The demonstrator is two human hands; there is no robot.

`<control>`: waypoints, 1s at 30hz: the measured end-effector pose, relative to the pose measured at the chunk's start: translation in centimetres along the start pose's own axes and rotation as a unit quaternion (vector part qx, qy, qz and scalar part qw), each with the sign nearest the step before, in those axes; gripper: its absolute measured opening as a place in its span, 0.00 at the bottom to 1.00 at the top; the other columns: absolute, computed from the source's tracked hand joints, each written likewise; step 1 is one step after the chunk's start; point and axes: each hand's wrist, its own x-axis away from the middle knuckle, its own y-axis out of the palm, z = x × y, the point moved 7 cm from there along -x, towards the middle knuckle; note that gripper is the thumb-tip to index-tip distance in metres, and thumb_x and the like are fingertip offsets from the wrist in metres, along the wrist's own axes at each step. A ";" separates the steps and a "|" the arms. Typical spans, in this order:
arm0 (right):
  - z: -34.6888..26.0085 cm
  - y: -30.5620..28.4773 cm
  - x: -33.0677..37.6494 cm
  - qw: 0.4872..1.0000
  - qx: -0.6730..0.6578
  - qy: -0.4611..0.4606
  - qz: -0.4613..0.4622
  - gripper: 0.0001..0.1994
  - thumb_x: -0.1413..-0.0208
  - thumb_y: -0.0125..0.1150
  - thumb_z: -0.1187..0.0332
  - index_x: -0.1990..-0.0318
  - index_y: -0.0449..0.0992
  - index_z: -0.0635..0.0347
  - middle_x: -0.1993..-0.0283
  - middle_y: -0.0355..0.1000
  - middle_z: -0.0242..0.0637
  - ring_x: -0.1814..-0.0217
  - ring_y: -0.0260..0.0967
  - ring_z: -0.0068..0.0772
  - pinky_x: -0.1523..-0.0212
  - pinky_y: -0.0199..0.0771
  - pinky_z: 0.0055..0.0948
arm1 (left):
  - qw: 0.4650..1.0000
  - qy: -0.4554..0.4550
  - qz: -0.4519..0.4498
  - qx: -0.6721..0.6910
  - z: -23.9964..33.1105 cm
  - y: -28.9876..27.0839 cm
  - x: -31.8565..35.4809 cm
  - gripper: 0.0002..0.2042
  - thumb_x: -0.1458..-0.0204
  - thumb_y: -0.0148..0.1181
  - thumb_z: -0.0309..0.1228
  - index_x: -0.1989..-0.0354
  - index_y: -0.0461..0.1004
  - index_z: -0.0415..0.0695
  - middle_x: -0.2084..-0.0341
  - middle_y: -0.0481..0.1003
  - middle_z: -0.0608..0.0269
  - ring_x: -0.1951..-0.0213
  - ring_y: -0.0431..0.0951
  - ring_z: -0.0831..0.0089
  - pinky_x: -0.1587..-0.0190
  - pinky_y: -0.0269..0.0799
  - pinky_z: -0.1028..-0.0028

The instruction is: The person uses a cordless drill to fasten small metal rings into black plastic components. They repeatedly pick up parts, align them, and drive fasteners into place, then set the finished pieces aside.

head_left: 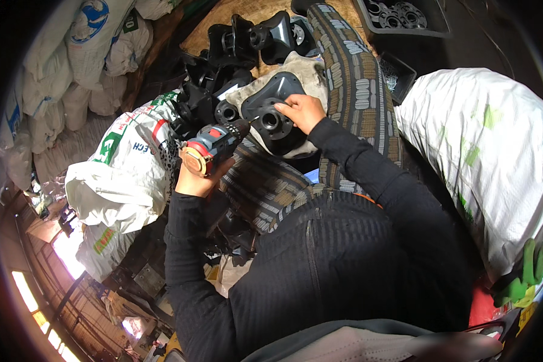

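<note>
My left hand is wrapped round the grip of a cordless drill, grey and red with a gold-coloured end. The drill's bit points right, at the near side of a black moulded part with a flared plate and a round, hollow hub. This part rests on a pale cloth across my lap. Over the hub's upper rim, my right hand has thumb and forefinger pinched together. Whatever sits between those fingertips is too small to make out.
Several similar black parts are heaped ahead and to the left. White sacks stand on my left, with another white sack on my right. A dark crate of round parts and a small bin lie far right.
</note>
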 end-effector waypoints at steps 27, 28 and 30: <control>-1.5 -1.8 -0.4 0.994 0.111 -0.012 -0.011 0.20 0.51 0.65 0.51 0.70 0.79 0.64 0.78 0.72 0.46 0.77 0.69 0.44 0.70 0.70 0.37 | 0.994 -0.072 -0.088 -0.004 -0.6 1.1 -2.4 0.21 0.60 0.69 0.31 0.56 0.73 0.42 0.60 0.76 0.53 0.55 0.76 0.57 0.51 0.72 0.65; -1.6 -2.1 -0.2 0.988 0.121 -0.091 0.030 0.19 0.48 0.64 0.54 0.61 0.78 0.64 0.75 0.73 0.43 0.75 0.71 0.39 0.69 0.73 0.32 | 0.995 -0.067 -0.064 -0.035 0.3 1.2 -2.0 0.19 0.59 0.70 0.33 0.58 0.74 0.42 0.63 0.78 0.54 0.59 0.78 0.56 0.54 0.73 0.65; 0.3 -2.3 -0.2 0.989 -0.130 0.045 -0.045 0.20 0.43 0.60 0.59 0.50 0.72 0.65 0.67 0.73 0.39 0.69 0.72 0.29 0.69 0.74 0.26 | 0.998 0.030 0.050 -0.037 3.3 0.0 1.0 0.18 0.58 0.69 0.30 0.58 0.74 0.41 0.65 0.78 0.53 0.61 0.79 0.56 0.56 0.74 0.65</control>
